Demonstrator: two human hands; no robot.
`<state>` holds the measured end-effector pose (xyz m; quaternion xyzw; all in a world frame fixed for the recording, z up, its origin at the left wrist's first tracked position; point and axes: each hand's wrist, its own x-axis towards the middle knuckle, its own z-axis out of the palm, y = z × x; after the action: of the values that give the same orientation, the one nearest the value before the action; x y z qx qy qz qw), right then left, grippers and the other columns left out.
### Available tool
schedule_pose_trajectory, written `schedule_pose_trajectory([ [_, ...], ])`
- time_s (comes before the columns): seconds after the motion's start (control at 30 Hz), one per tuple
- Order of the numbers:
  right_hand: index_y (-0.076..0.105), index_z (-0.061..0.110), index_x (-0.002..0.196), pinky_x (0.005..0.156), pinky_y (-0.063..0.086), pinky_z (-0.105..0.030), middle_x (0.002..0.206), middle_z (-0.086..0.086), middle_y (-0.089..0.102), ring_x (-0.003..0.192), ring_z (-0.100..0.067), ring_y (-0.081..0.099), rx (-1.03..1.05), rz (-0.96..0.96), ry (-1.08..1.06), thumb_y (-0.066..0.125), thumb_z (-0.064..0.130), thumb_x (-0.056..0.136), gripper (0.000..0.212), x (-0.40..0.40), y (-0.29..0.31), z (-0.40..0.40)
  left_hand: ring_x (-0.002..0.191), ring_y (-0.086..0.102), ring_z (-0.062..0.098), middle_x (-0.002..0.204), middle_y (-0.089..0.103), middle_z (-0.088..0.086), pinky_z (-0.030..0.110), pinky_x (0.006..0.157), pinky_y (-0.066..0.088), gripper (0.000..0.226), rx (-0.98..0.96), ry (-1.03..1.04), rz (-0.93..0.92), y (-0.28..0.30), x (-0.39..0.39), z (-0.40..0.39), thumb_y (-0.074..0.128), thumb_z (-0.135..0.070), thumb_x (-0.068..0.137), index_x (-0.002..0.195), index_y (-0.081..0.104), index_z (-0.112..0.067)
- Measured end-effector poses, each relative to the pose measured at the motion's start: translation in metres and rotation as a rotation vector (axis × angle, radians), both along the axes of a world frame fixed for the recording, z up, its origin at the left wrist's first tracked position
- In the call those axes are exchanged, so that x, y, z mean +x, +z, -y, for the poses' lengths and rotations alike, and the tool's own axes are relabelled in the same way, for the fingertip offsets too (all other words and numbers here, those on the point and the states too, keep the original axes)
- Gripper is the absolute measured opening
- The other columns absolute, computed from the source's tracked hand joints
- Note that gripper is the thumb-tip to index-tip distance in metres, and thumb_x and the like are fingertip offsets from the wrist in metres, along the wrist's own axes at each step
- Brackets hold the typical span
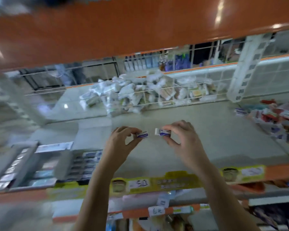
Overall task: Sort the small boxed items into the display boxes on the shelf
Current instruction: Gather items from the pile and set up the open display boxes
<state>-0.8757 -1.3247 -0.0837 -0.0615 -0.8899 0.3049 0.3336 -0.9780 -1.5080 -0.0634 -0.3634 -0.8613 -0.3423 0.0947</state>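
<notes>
Hands, both raised over the shelf [207, 130]. Left hand [122, 139] pinches one small boxed item [142, 135] between thumb and fingertips; right hand [182, 135] pinches another [163, 131], well apart from the first. Items: likely light, stiff card, crushable; best held by the short ends. Display boxes [83, 162] near left; loose pile [277, 120] far right.

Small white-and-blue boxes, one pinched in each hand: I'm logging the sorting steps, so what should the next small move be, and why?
Probably carry both leftward. The left hand and right hand each pinch a small white-and-blue box above bare shelf, while the open grey display boxes holding similar packs sit at the left.
</notes>
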Motion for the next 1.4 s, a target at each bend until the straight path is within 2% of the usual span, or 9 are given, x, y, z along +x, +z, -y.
schedule_pose_trajectory([
  [0.1,0.069,0.016,0.103,0.078,0.037,-0.018,0.090,0.001,0.058,0.091,-0.013,0.048,0.011,0.034,0.086,0.062,0.027,0.079,0.027,-0.021,0.011,0.042,0.082,0.054,0.013,0.087,0.060,-0.013,0.025,0.076,0.043,0.019,-0.006,0.064,-0.020,0.004,-0.013,0.051,0.075,-0.014,0.077,0.095,0.072,-0.021],
  [0.17,0.069,0.017,0.103,0.079,0.037,-0.018,0.089,0.002,0.059,0.090,-0.011,0.046,0.044,0.054,0.142,0.064,0.025,0.079,0.025,-0.035,0.017,0.069,0.082,0.054,0.011,0.086,0.058,-0.015,0.026,0.076,0.043,0.019,-0.036,0.120,-0.039,0.007,-0.022,0.082,0.074,-0.017,0.077,0.095,0.071,-0.023],
  [0.33,0.068,0.019,0.103,0.078,0.035,-0.018,0.092,0.004,0.062,0.090,-0.014,0.048,0.137,0.114,0.211,0.068,0.020,0.082,0.021,-0.064,0.024,0.128,0.093,0.056,0.015,0.095,0.067,-0.010,0.029,0.080,0.043,0.021,-0.140,0.195,-0.008,0.007,-0.045,0.136,0.074,-0.018,0.078,0.098,0.072,-0.022],
  [0.47,0.067,0.015,0.104,0.078,0.040,-0.025,0.092,0.003,0.066,0.088,-0.017,0.051,0.176,0.162,0.230,0.068,0.019,0.082,0.022,-0.078,0.021,0.161,0.099,0.055,0.019,0.100,0.069,-0.006,0.035,0.086,0.043,0.018,-0.268,0.217,0.003,0.004,-0.060,0.160,0.069,-0.025,0.081,0.099,0.070,-0.023],
  [0.73,0.064,0.018,0.110,0.084,0.043,-0.025,0.099,0.007,0.067,0.095,-0.014,0.053,0.202,0.259,0.183,0.064,0.026,0.086,0.025,-0.092,0.008,0.189,0.111,0.045,0.011,0.115,0.063,-0.013,0.029,0.092,0.031,0.027,-0.443,0.171,-0.061,-0.004,-0.077,0.176,0.057,-0.037,0.087,0.113,0.061,-0.032],
  [0.87,0.062,0.019,0.112,0.088,0.039,-0.025,0.103,0.008,0.066,0.098,-0.013,0.053,0.225,0.296,0.166,0.063,0.027,0.087,0.027,-0.097,0.003,0.198,0.111,0.043,0.011,0.116,0.061,-0.012,0.030,0.093,0.029,0.028,-0.502,0.150,-0.090,-0.008,-0.082,0.180,0.052,-0.039,0.089,0.114,0.060,-0.031],
  [1.0,0.062,0.019,0.109,0.086,0.040,-0.024,0.102,0.008,0.065,0.097,-0.012,0.051,0.228,0.318,0.152,0.063,0.026,0.087,0.023,-0.099,-0.003,0.204,0.111,0.043,0.013,0.116,0.060,-0.011,0.031,0.093,0.031,0.028,-0.543,0.168,-0.088,-0.011,-0.088,0.182,0.051,-0.040,0.090,0.114,0.061,-0.031],
  [1.2,0.064,0.020,0.103,0.086,0.044,-0.029,0.099,0.008,0.064,0.096,-0.014,0.052,0.224,0.341,0.133,0.065,0.024,0.084,0.019,-0.100,-0.010,0.205,0.112,0.041,0.015,0.119,0.057,-0.009,0.032,0.093,0.029,0.026,-0.545,0.131,-0.091,-0.012,-0.092,0.174,0.049,-0.034,0.092,0.115,0.062,-0.031],
  [1.4,0.066,0.018,0.100,0.083,0.047,-0.032,0.097,0.006,0.064,0.096,-0.017,0.053,0.255,0.350,0.121,0.067,0.022,0.082,0.018,-0.099,-0.014,0.206,0.110,0.039,0.013,0.113,0.060,-0.012,0.030,0.088,0.025,0.021,-0.496,0.122,-0.063,-0.015,-0.094,0.175,0.051,-0.033,0.092,0.110,0.061,-0.032],
])
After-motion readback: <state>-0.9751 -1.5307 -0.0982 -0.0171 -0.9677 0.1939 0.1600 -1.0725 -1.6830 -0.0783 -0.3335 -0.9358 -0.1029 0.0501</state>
